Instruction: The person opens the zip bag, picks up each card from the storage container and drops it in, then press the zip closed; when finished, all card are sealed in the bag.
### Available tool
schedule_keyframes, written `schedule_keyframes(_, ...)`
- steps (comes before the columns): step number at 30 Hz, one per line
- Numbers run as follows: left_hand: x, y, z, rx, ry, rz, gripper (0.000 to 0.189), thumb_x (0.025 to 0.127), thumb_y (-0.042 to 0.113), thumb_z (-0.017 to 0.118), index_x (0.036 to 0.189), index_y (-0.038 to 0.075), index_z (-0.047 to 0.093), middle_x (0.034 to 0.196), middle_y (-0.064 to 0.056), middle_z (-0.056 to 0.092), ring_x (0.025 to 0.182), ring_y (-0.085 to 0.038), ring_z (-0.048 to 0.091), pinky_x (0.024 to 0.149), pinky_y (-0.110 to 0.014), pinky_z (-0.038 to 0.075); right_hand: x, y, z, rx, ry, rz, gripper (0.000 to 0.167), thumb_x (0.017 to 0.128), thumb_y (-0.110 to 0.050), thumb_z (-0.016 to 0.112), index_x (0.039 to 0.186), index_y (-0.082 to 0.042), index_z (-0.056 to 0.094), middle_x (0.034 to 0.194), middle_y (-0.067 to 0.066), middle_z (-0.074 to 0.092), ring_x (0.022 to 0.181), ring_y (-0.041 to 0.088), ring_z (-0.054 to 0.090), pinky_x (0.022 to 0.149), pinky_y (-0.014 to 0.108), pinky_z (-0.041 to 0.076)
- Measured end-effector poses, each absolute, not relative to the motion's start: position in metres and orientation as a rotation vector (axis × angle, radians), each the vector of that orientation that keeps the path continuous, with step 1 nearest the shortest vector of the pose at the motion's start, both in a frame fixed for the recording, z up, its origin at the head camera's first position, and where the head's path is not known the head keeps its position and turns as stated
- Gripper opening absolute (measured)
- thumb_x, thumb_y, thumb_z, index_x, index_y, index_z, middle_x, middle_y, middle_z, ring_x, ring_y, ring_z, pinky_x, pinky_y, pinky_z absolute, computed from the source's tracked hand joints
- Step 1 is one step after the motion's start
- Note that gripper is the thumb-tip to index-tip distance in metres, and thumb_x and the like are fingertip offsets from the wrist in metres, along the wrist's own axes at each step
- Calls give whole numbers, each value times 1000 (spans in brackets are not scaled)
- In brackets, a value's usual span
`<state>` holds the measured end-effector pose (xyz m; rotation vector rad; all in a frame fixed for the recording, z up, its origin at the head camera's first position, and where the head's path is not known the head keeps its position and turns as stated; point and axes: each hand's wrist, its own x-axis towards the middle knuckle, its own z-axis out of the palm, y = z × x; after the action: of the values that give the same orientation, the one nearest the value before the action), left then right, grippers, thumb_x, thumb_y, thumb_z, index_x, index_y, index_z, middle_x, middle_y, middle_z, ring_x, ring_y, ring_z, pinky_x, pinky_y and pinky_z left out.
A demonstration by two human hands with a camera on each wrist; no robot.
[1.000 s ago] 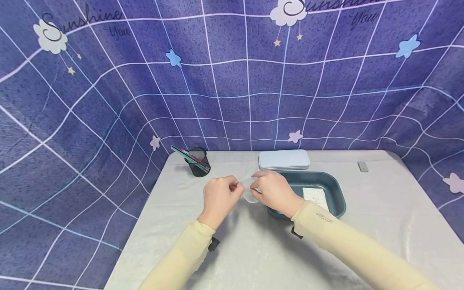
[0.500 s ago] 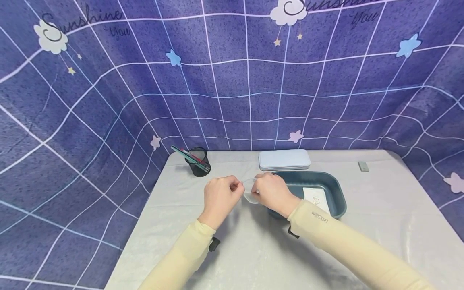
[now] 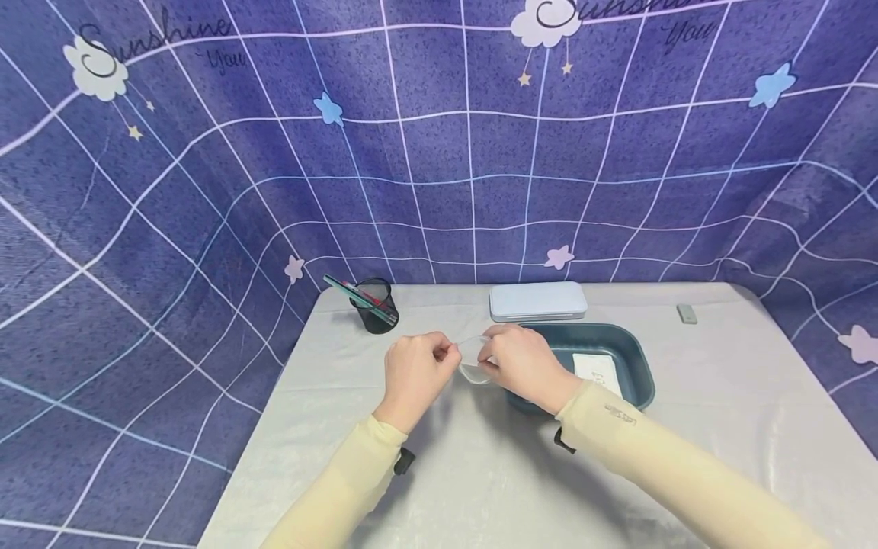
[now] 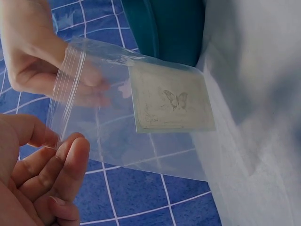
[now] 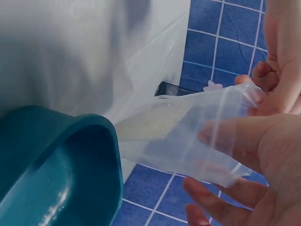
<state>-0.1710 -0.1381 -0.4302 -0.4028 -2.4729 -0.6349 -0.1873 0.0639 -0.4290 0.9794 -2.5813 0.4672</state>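
Observation:
A clear zip-lock bag (image 4: 117,141) hangs between my hands, its zip strip towards my fingers. Inside it, at the far end, lies a pale card with a butterfly print (image 4: 175,100). My left hand (image 3: 414,377) pinches one corner of the bag's mouth between thumb and fingers. At the other side, my right hand (image 3: 524,364) grips the mouth; part of it shows through the plastic in the left wrist view. In the right wrist view, its thumb and fingers lie on different sides of the film, the exact contact partly blurred.
A dark teal basin (image 3: 634,358) stands under and right of my right hand, with a white packet (image 3: 595,369) inside. Behind it lies a pale blue case (image 3: 538,301). A black mesh pen cup (image 3: 376,314) is back left, a small grey block (image 3: 687,313) back right.
My right hand shifted slightly left, then back right, along the bag's mouth, and the plastic changed shape a little. My left hand has stayed put.

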Motion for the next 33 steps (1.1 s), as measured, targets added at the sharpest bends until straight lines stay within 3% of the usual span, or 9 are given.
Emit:
schedule_keyframes(6, -171, -139, -430, -395, -2476, -641, 12, 80, 19, 72, 68, 23, 75, 61, 15, 66, 55, -10, 62, 52, -36, 46, -176, 74, -415, 959, -2568, 519, 9, 83, -11, 81, 83, -20, 79, 104, -1, 74, 95, 23, 71, 72, 42, 57)
schedule_keyframes(14, -171, -140, -431, -394, -2469, -654, 13, 80, 20, 71, 68, 23, 75, 62, 16, 67, 55, -8, 62, 53, -35, 46, -173, 95, -401, 857, -2538, 575, 8, 88, -18, 78, 96, -16, 75, 95, -6, 72, 86, 20, 71, 67, 44, 57)
schedule_keyframes(22, -171, -140, -430, -401, -2472, -670, 13, 81, 19, 71, 69, 22, 76, 62, 15, 67, 54, -8, 61, 54, -36, 47, -199, 135, -404, 832, -2639, 572, 11, 88, -13, 77, 98, -11, 77, 96, -1, 75, 91, 24, 73, 77, 48, 57)
schedule_keyframes(33, -171, -140, -431, -399, -2490, -679, 13, 82, 18, 71, 70, 22, 76, 62, 14, 67, 55, -9, 62, 55, -37, 47, -230, 193, -441, 889, -2792, 421, 14, 82, -6, 80, 95, -5, 76, 91, 6, 75, 85, 31, 73, 79, 51, 57)
